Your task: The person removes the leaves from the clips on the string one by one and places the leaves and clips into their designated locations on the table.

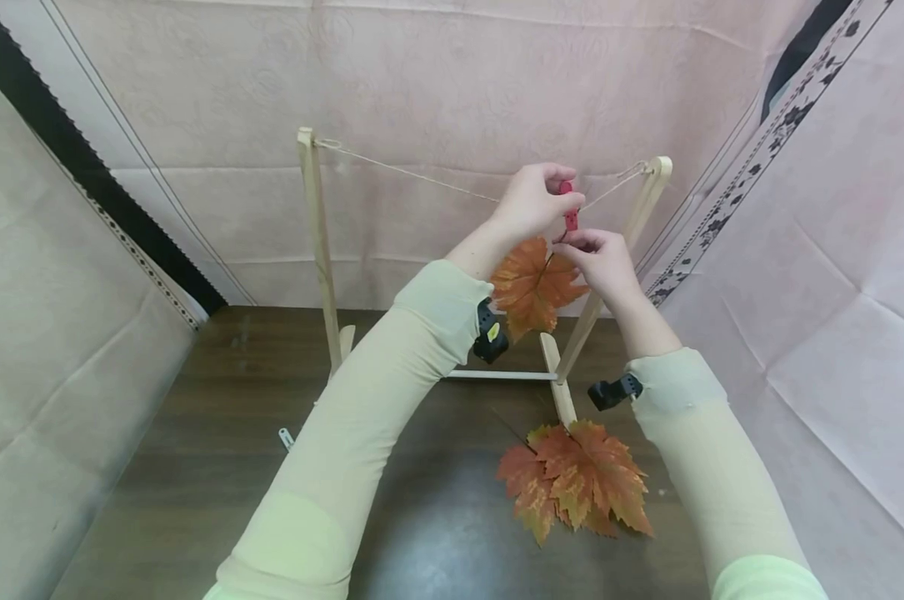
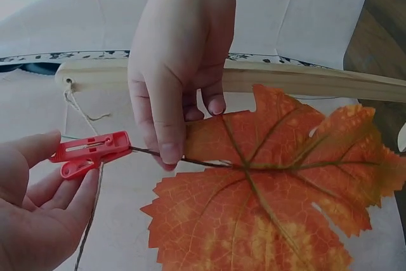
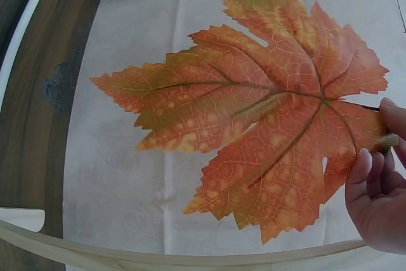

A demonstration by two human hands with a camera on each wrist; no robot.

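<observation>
An orange artificial maple leaf (image 1: 536, 283) hangs below the string (image 1: 414, 173) tied between two wooden posts. My left hand (image 1: 530, 200) pinches a red clothespin (image 2: 92, 150) between thumb and fingers, at the string. The leaf's dark stem (image 2: 143, 150) runs into the clothespin's tip. With thumb and fingers, my right hand (image 2: 184, 87) pinches that stem close to the leaf blade. In the right wrist view the leaf spreads wide from the right hand's fingertips (image 3: 360, 166).
Wooden posts stand at left (image 1: 318, 250) and right (image 1: 616, 267), joined low by a white rod (image 1: 502, 375). Several more maple leaves (image 1: 575, 479) lie stacked on the dark table (image 1: 422, 533). A small pale object (image 1: 286, 437) lies by the left sleeve. Pale cloth walls surround the table.
</observation>
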